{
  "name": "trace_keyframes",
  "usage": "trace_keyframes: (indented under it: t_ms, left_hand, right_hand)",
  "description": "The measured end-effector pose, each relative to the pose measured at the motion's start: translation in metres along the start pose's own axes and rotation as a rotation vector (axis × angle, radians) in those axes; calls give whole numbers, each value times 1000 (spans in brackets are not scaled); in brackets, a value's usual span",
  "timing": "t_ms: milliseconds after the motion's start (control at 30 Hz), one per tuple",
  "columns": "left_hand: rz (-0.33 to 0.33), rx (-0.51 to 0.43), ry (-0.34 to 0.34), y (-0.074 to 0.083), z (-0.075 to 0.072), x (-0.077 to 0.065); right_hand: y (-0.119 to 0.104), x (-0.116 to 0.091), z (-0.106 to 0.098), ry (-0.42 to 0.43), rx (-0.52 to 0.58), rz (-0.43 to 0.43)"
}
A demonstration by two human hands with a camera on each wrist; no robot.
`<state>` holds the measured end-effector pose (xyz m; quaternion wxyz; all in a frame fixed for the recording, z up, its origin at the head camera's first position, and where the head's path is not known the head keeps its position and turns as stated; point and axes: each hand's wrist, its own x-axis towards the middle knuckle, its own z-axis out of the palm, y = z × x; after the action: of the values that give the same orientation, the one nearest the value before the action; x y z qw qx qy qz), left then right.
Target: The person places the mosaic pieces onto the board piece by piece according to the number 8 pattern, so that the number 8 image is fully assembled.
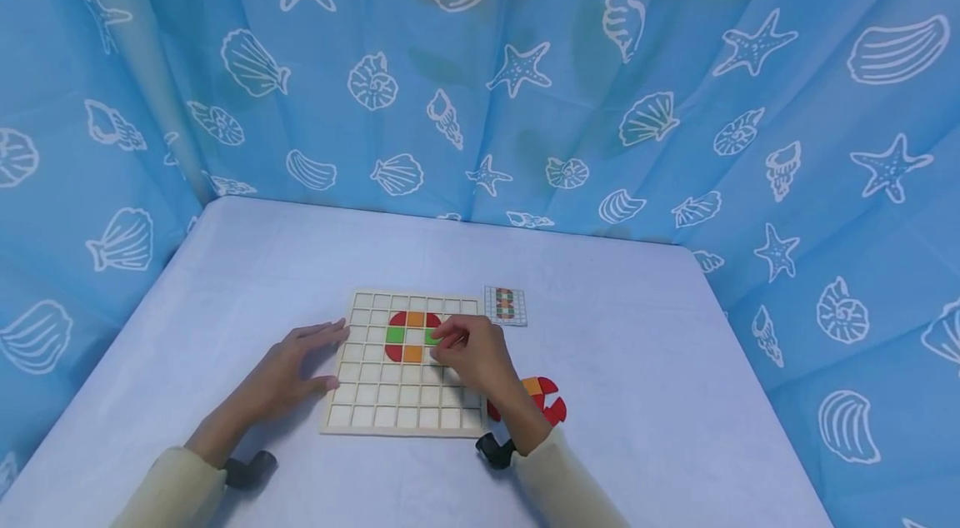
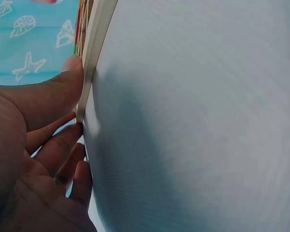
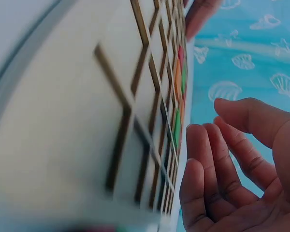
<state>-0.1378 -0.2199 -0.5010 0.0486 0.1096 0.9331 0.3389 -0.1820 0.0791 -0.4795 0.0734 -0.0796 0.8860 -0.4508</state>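
Observation:
A pale wooden grid board (image 1: 375,395) lies on the table. Set in its upper middle squares are red rounded pieces (image 1: 393,353), orange squares (image 1: 415,319) and green squares (image 1: 395,335), around a bare cell. My left hand (image 1: 288,370) rests against the board's left edge, fingers extended and thumb spread; the left wrist view shows its thumb (image 2: 70,72) touching that edge. Over the right side of the pattern is my right hand (image 1: 474,353), fingers bent slightly, thumb and index tips near the right green square. In the right wrist view no piece shows between its fingertips (image 3: 224,106).
A small pattern card (image 1: 506,306) lies beside the board's upper right corner. Loose red and orange pieces (image 1: 555,410) are at the lower right, partly behind my right forearm. A blue seashell curtain (image 1: 480,95) hangs around the white table (image 1: 637,345).

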Motion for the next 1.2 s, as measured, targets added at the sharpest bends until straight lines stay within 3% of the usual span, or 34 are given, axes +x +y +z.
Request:
trace_keyframes:
  t_ms: [433,800,1200]
  left_hand:
    - [11,0,-1,2,-2,-1]
    - [11,0,1,1,-1,-1]
    - [10,-5,-4,0,0,1]
  right_hand:
    - [31,-25,-52,85,3,107]
    - [57,-47,-81,141,1,225]
    - [86,-64,-106,156,-37,285]
